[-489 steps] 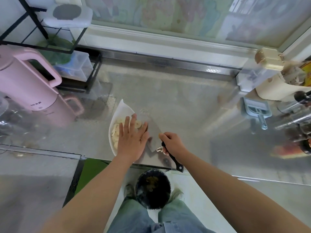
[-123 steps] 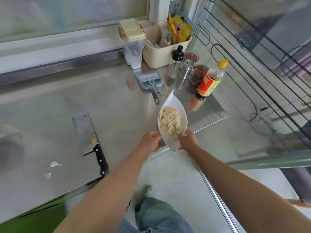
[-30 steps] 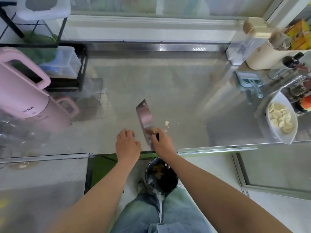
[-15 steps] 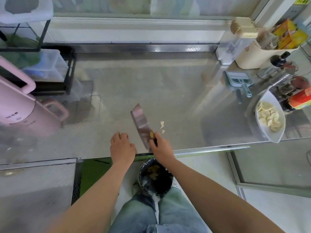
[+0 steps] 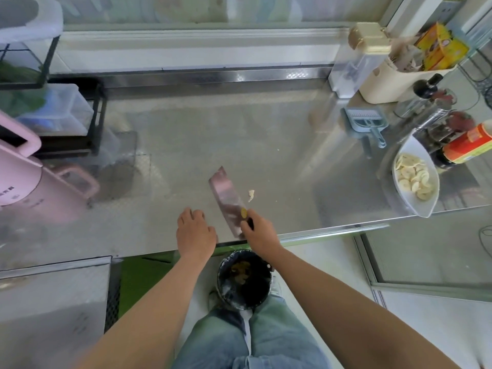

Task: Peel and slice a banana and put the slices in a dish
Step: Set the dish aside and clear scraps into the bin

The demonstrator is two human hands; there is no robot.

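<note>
Our right hand [image 5: 259,233] gripped the broad rectangular steel cleaver [image 5: 226,198]; our left hand [image 5: 195,230] rested loosely curled on the brushed-metal counter [image 5: 239,129].

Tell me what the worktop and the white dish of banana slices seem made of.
The grey metal worktop looks like stainless steel, semi-matt: it gives blurred reflections. The white boat-shaped dish looks like glazed ceramic, possibly melamine: smooth, opaque, glossy.

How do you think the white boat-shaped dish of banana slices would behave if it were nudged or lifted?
The white boat-shaped dish looks rigid and smooth, so it would probably slide on the shiny steel counter. Its near tip sits at the counter's edge, so a nudge might drop it. The loose banana slices could shift if it tilts.
</note>
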